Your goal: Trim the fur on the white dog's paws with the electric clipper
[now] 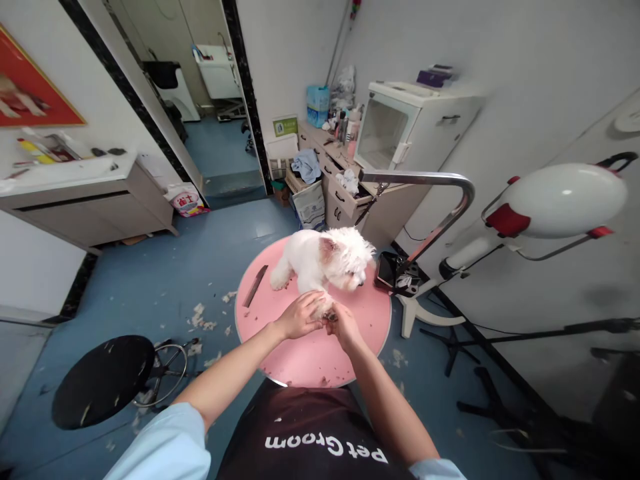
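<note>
A small white dog (307,257) is on the round pink grooming table (300,360), its head turned to the right. Its front paw (323,308) is lifted toward me, and the dark pads show. My left hand (303,315) is closed around the leg and paw from the left. On the other side, my right hand (345,327) grips the toes; whether a small tool is in its fingers is hidden. A dark comb (255,286) lies on the table's left part, beside the dog's hindquarters. Small tufts of hair are scattered over the pink top.
A metal grooming arm (450,183) rises at the table's right, with a black holder (395,272) near its base. Further right stands a white dryer (565,200). A black stool (105,380) is at my left. Hair clippings litter the blue floor. Behind are drawers (340,193) and a cabinet (415,123).
</note>
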{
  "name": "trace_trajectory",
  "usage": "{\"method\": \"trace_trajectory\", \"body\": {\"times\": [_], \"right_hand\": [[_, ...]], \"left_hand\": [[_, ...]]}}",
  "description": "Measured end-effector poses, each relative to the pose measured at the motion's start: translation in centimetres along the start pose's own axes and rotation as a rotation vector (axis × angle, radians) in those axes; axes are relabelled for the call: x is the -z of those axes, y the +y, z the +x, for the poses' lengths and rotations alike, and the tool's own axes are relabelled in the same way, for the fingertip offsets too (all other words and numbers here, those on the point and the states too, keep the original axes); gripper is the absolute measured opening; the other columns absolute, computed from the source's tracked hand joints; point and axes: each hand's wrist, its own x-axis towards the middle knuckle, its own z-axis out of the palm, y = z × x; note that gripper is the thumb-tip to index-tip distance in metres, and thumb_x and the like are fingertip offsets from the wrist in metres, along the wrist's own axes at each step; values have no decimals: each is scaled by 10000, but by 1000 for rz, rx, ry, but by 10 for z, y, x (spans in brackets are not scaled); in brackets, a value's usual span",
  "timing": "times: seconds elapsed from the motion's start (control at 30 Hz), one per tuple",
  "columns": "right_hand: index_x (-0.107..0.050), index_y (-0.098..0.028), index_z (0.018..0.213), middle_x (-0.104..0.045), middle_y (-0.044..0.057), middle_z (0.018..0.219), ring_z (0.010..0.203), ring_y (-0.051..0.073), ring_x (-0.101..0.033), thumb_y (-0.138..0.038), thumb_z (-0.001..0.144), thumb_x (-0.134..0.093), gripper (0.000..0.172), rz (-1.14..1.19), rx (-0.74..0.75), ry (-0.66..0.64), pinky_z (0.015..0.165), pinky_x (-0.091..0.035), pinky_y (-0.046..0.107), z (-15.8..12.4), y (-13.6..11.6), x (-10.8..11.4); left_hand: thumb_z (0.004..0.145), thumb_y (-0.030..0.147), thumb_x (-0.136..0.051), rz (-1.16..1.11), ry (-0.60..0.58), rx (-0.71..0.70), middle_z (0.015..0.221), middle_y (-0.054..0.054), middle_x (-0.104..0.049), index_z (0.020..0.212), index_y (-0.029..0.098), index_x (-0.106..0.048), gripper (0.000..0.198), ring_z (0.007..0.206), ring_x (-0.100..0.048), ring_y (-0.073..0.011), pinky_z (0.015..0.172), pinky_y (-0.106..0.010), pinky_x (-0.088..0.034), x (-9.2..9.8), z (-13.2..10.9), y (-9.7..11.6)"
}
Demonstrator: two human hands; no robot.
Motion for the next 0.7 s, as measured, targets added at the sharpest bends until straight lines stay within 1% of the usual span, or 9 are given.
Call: {"method": "trace_trajectory", "body": {"times": [0.07, 0.17, 0.3, 0.37, 0.43, 0.5, 0.57, 0.63, 0.7], "right_hand": [[-637, -194, 776, -652, 19, 568, 420, 119, -480, -645, 749, -632, 452, 11, -23, -2, 442, -355, 249, -1, 3, -1], [-639, -194, 760, -660, 22, 589, 460, 127, -506, -626, 747, -651, 432, 11, -32, 15, 470, -370, 250, -2, 10, -3], [-632, -180, 752, -680, 55, 617, 434, 119, -471, -651, 774, -600, 473, 4, -29, 81, 474, -364, 267, -3, 18, -11], [-632, -176, 757, -682, 59, 633, 439, 116, -471, -669, 789, -575, 497, -1, -23, 124, 487, -374, 269, -6, 23, -20], [-657, -168, 797, -691, 59, 668, 475, 126, -512, -678, 794, -581, 516, -2, -26, 163, 520, -409, 276, -11, 32, -32], [-708, -156, 989, -748, 82, 835, 596, 159, -612, -627, 783, -661, 516, -55, -16, 219, 607, -482, 300, -18, 43, -45], [-630, -166, 1344, -759, 128, 1125, 801, 210, -699, -519, 791, -729, 663, -240, -22, 291, 756, -545, 354, -31, 52, -60], [-434, -168, 1569, -685, 183, 1351, 999, 264, -721, -416, 843, -713, 817, -510, -90, 337, 907, -552, 414, -53, 52, -75], [-424, -129, 1585, -665, 227, 1380, 1106, 320, -713, -357, 892, -661, 767, -752, -140, 297, 987, -536, 461, -85, 43, -98]], "left_hand": [[936, 722, -546, -31, 65, 29, 1467, -247, -595, 1442, 136, -623, 778, 1376, -566, -375, 1120, -562, -502, -4, -3, 7], [995, 607, -512, -76, 167, 113, 1331, -183, -696, 1257, 196, -754, 543, 1271, -636, -330, 1109, -552, -503, -9, 0, 5], [1050, 383, -376, -54, 435, 483, 1172, -175, -741, 1018, 165, -796, 475, 1170, -677, -292, 1044, -514, -544, -6, 2, -19], [1030, 393, -405, -72, 377, 430, 1264, -194, -711, 1106, 151, -784, 455, 1242, -644, -306, 1061, -513, -531, -2, -1, -29], [986, 422, -492, -117, 139, 186, 1348, -189, -682, 1192, 170, -771, 429, 1287, -618, -323, 1102, -533, -495, 4, -6, -37], [956, 395, -520, -124, -11, 72, 1313, -187, -705, 1124, 183, -791, 383, 1243, -640, -338, 1096, -565, -487, 16, -10, -45], [959, 333, -480, -117, 20, 164, 1149, -181, -761, 949, 180, -796, 351, 1122, -690, -331, 1070, -576, -498, 33, -11, -57], [965, 324, -469, -178, 86, 265, 909, -129, -775, 863, 181, -764, 343, 923, -726, -283, 1066, -544, -505, 53, -8, -69], [958, 373, -527, -301, 91, 304, 700, -34, -706, 1034, 167, -749, 312, 684, -684, -210, 995, -473, -552, 73, 0, -78]]}}
